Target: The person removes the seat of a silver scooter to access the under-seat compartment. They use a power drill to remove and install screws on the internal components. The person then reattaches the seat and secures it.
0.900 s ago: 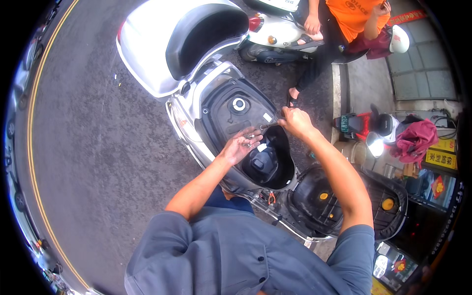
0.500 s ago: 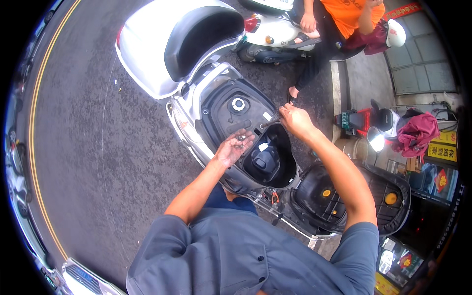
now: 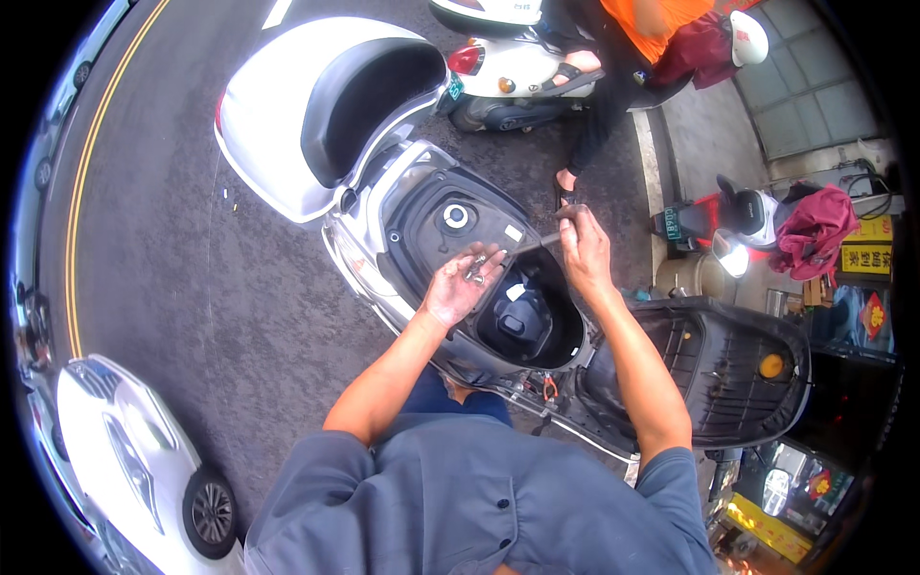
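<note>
My left hand (image 3: pixel 467 285) is palm up and cupped, with small metal bolts (image 3: pixel 475 269) lying in the palm and at the curled fingers. Beyond it to the right, my right hand (image 3: pixel 585 247) is closed round a slim rod-shaped metal tool (image 3: pixel 540 242), exact kind unclear. The tool's shaft points left, toward the edge between the scooter's dark inner cover (image 3: pixel 422 240) and its open under-seat storage box (image 3: pixel 565 331). Inside the box lies a dark rounded object (image 3: pixel 518 321) with a white label. A round white-rimmed cap (image 3: pixel 456 218) sits on the cover.
The scooter's white top case (image 3: pixel 268 115) stands raised, and its black seat (image 3: pixel 738 374) is tipped to the right. Orange-handled pliers (image 3: pixel 549 387) lie beside the box. A person in orange (image 3: pixel 661 29) sits on another scooter (image 3: pixel 517 72). A white car (image 3: pixel 134 450) is at lower left.
My right hand has drawn nearer, and more of the tool's shaft shows. My left hand stays cupped round the bolts. The white car has come further into view.
</note>
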A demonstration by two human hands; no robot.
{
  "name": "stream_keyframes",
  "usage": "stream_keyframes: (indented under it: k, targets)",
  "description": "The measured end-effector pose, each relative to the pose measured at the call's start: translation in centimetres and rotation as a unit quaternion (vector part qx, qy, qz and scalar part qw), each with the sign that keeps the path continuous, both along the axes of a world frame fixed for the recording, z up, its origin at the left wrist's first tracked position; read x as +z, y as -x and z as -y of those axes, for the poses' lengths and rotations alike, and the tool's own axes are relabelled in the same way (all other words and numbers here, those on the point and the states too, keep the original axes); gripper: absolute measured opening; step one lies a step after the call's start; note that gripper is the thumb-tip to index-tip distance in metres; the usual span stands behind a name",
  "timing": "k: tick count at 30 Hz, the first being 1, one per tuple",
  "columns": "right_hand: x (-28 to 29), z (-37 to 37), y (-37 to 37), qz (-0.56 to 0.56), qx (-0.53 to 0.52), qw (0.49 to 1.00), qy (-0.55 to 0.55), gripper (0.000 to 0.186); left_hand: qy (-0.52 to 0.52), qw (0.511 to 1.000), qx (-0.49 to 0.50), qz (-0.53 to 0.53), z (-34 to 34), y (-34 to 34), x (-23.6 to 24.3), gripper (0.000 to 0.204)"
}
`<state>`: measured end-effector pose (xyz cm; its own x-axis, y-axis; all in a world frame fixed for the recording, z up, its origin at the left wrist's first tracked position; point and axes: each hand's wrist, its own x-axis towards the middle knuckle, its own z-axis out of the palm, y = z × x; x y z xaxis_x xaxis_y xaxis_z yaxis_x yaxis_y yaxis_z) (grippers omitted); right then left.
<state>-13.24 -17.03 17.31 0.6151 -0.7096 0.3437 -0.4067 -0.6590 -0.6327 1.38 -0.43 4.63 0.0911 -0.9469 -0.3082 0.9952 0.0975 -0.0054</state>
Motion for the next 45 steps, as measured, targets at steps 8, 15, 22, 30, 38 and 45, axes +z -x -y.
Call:
stream_keyframes:
  k: [8,15,22,30,38,45]
  targets:
    - [-2.5,-4.1,2.2,-0.106,0.065,0.988,-0.088,0.025,0.001,0.999,-0.034,-0.026,2.7,1.1,2.9,0.027]
    - [-4.3,-7.4,2.3,-0.145,0.093,0.985,-0.015,0.029,-0.01,0.996,-0.064,0.055,2.5,2.9,2.7,0.023]
    - [-5.3,-8.2,6.3,-0.161,0.057,0.982,-0.079,0.027,-0.101,0.926,-0.295,0.214,-0.4,3.7,1.2,0.023]
    - [-7.4,-9.6,8.2,-0.23,0.083,0.966,-0.088,0.027,-0.162,0.914,-0.311,0.203,-1.9,7.1,-2.0,0.02]
    - [-4.4,-6.3,11.7,-0.114,-0.126,0.946,-0.278,0.026,-0.206,0.941,-0.198,0.18,-1.5,6.5,-4.7,0.019]
    - [-2.0,-7.1,14.7,-0.04,-0.175,0.819,-0.545,0.025,-0.233,0.933,-0.185,0.203,-1.2,4.8,-5.9,0.018]
